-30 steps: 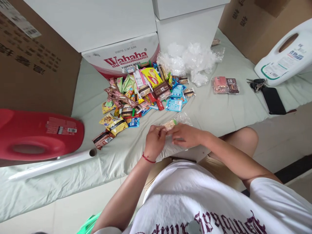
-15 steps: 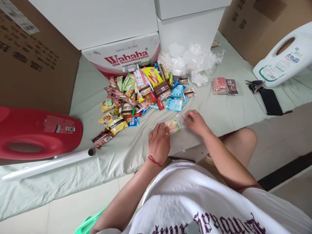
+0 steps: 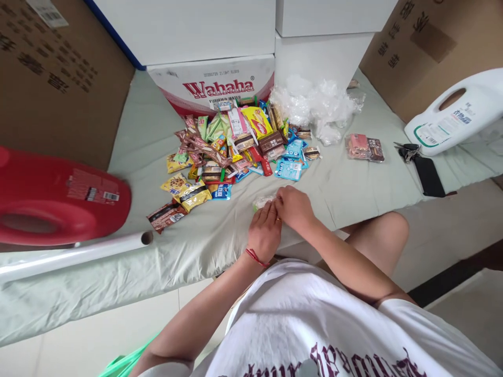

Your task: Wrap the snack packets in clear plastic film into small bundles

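Note:
Between my hands, a small snack bundle in clear plastic wrap lies on the pale green cloth near its front edge; only its far left end shows, whitish with some green. My left hand, with a ring and a red string bracelet, presses on the bundle, fingers together. Right against it, my right hand is closed, its fingertips pinching the wrap over the bundle. My hands cover most of the bundle. Just beyond them is a pile of wrapped snacks, with blue packets nearest.
Crumpled clear plastic lies behind, before white boxes. A wrapped pink and brown snack bundle is to the right, then keys, a black phone and a white jug. Left stand a red jug and a film roll.
My right hand has moved left, bringing the wrap's right end over the bundle to meet my left hand. The bundle is now mostly covered. The view has shifted slightly.

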`<state>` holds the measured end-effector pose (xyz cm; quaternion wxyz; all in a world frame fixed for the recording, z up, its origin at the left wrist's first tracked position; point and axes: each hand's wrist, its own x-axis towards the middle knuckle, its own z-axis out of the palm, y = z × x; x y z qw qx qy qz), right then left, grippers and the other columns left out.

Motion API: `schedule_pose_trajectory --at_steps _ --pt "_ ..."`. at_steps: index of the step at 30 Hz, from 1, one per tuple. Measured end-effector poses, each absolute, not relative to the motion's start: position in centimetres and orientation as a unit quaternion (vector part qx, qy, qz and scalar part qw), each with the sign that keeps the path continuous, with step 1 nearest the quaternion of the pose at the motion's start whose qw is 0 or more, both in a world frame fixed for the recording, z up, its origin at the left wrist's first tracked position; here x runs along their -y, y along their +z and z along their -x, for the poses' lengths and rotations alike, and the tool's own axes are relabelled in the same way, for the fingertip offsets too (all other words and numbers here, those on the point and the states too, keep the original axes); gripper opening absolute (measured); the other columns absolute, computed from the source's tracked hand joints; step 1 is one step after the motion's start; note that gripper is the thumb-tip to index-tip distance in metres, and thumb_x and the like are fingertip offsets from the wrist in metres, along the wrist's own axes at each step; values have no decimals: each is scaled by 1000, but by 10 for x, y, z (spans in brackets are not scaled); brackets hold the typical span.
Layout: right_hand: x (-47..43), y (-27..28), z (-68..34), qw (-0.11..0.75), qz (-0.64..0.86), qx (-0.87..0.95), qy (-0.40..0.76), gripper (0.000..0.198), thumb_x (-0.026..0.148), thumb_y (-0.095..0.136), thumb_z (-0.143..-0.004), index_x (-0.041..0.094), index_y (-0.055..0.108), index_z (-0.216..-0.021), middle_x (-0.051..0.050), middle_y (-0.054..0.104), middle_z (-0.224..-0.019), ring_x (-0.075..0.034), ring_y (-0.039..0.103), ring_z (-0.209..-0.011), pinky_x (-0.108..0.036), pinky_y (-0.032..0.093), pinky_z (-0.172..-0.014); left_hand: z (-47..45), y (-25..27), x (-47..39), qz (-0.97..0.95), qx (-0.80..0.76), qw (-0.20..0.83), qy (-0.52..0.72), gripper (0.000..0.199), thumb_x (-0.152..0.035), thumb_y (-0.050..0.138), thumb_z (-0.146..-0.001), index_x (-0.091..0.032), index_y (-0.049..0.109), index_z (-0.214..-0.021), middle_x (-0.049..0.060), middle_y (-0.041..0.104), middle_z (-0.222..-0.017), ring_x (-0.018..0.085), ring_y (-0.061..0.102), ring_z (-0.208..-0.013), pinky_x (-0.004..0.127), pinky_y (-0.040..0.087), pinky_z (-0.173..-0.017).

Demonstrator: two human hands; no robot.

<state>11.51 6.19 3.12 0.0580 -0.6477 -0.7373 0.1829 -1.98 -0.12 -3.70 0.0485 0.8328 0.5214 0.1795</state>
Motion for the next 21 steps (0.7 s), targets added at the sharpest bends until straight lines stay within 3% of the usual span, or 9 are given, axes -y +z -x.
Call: schedule_pose_trajectory --at_steps 4,7,9,11,15,18,21 --pt "-54 33 -103 16 611 771 178 28 26 41 -104 18 68 -107 -15 66 -108 -24 67 -84 -34 50 -71 31 -46 -1 -832 -494 90 236 57 -7 47 -94 -15 55 -150 18 64 -146 30 52 -146 51 47 -121" --pt "-39 21 -113 72 559 800 206 27 19 43 -100 17 67 -113 -14 63 -111 -26 65 -95 -37 54 -84 42 -47 1 -811 -462 126 337 66 -4 40 -92 -17 42 -156 17 56 -155 25 43 -153 51 47 -122" --pt "-25 10 -117 112 536 813 200 37 13 46 -95 16 64 -127 -17 62 -119 -29 61 -109 -42 54 -96 47 -44 1 -785 -464 142 385 69 -5 40 -91 -15 33 -159 20 43 -164 26 36 -157 53 47 -121" --pt "-12 1 -116 135 533 815 185 52 10 48 -92 17 57 -142 -20 59 -132 -34 56 -121 -49 51 -106 50 -39 1 -800 -448 152 370 67 -10 41 -93 -14 30 -159 22 36 -168 28 30 -159 55 44 -123" --pt "3 -2 -123 181 502 813 234 69 8 57 -82 15 51 -151 -21 48 -153 -38 47 -139 -58 42 -119 54 -31 -2 -873 -390 137 260 63 -31 44 -104 -11 31 -162 21 41 -165 31 27 -160 54 36 -128" --pt "5 4 -150 242 447 792 339 49 13 57 -89 21 64 -137 -15 53 -152 -31 51 -140 -53 44 -119 59 -29 -3 -890 -391 106 209 73 -46 48 -103 -7 31 -162 22 38 -167 33 26 -160 51 34 -128" --pt "11 7 -183 310 450 715 436 24 25 54 -100 27 74 -114 -9 70 -124 -24 68 -116 -44 55 -104 60 -31 -6 -898 -398 71 174 71 -45 52 -102 -8 37 -160 21 40 -166 35 32 -158 50 36 -126"
